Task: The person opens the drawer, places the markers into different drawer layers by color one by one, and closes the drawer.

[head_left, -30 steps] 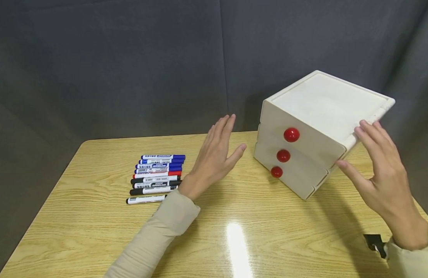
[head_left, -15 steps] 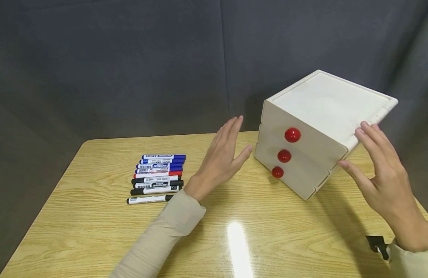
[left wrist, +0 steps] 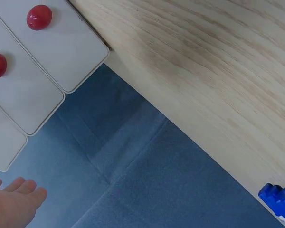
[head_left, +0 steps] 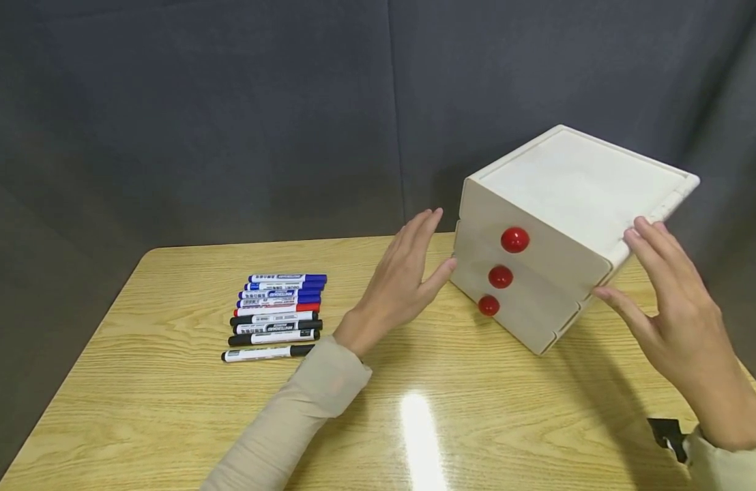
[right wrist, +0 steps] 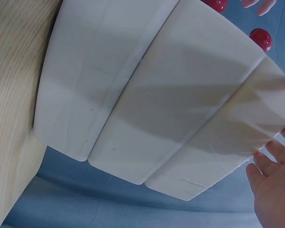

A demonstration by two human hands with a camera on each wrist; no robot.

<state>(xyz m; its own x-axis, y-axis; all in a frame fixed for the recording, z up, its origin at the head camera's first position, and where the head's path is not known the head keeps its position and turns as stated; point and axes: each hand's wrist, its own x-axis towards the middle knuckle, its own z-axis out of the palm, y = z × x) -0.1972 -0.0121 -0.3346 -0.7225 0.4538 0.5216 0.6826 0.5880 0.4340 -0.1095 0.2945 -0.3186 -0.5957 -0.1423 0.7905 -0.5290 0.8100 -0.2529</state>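
Observation:
A white three-drawer cabinet (head_left: 589, 191) with round red knobs (head_left: 500, 277) stands at the right of the table, turned at an angle. My left hand (head_left: 393, 290) hovers just left of its front, fingers extended and thumb out. In the left wrist view that hand (left wrist: 14, 204) appears apart from the drawer fronts (left wrist: 26, 83). At the cabinet's right top edge is my right hand (head_left: 685, 317), its fingers nearly straight. The right wrist view has these fingertips (right wrist: 263, 164) at the edge of the cabinet's side (right wrist: 175, 99); whether they press on it I cannot tell.
Several whiteboard markers (head_left: 276, 318), with blue, red and black caps, lie in a column on the wooden table (head_left: 169, 409) at left. A small black object (head_left: 666, 435) sits by my right sleeve. A dark curtain (head_left: 261, 123) hangs behind.
My left hand has moved right, closer to the cabinet, uncovering the black cap of the nearest marker. My right hand and the cabinet have hardly shifted.

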